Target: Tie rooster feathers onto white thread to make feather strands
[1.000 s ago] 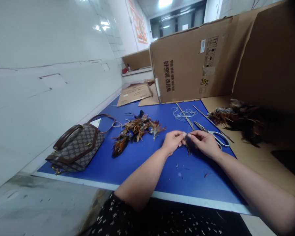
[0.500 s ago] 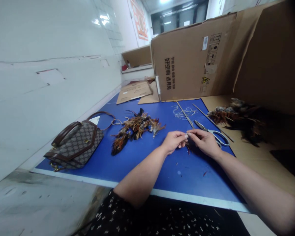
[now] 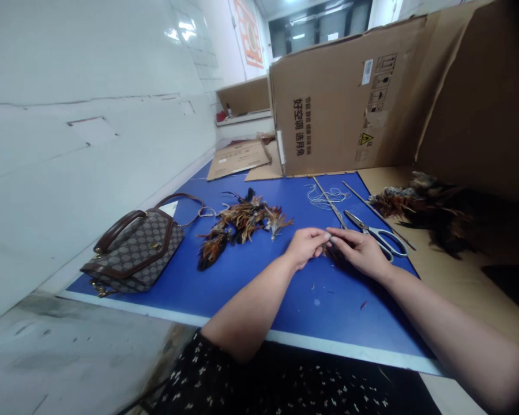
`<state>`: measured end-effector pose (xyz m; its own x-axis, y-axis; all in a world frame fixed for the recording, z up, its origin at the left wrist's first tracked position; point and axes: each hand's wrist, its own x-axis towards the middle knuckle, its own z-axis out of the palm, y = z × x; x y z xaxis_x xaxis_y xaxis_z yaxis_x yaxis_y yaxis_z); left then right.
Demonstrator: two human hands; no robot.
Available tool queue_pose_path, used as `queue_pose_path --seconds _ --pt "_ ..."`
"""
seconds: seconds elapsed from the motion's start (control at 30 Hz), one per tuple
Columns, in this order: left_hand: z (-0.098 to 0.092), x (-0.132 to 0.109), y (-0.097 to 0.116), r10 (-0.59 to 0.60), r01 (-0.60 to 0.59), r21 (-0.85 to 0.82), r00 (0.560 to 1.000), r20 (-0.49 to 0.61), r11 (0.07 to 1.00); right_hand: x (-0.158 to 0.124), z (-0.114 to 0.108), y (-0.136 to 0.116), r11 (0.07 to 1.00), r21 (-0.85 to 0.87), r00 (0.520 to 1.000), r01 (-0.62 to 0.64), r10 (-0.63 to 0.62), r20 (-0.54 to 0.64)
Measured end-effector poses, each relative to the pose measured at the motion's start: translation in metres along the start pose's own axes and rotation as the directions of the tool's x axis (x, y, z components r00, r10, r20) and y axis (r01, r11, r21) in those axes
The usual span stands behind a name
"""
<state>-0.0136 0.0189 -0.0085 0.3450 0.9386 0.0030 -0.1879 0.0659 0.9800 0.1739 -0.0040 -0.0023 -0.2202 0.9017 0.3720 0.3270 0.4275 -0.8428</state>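
My left hand [image 3: 306,246] and my right hand [image 3: 358,249] meet at the fingertips over the blue table [image 3: 259,300]. Both are closed in a pinch around a small dark feather bunch [image 3: 327,249], mostly hidden by the fingers. Just right of my right hand lie scissors [image 3: 378,235] with pale handles, blades slightly apart. Brown and black feathers [image 3: 242,222] are heaped left of my left hand. Beyond the hands are pale threads [image 3: 326,197] and a thin stick [image 3: 331,203]; a second stick [image 3: 372,212] lies behind the scissors.
A patterned handbag [image 3: 140,253] with brown straps sits at the left. A large cardboard box [image 3: 337,115] stands at the back. More feathers [image 3: 432,210] lie on cardboard [image 3: 450,282] at the right. Flat cardboard [image 3: 237,159] rests at the far end.
The view has shifted slightly. Both hands stay together at the fingertips, and less of the reddish feather ends shows below them.
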Motion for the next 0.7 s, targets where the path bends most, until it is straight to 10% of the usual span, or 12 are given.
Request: queue_pose_path --seconds 0.7 --pt "0.0061 -0.0017 -0.0005 0.098 -0.077 0.197 0.990 -0.097 0.977 0.0033 -0.0056 -0.0024 0.973 0.186 0.975 -0.136 0.165 -0.151"
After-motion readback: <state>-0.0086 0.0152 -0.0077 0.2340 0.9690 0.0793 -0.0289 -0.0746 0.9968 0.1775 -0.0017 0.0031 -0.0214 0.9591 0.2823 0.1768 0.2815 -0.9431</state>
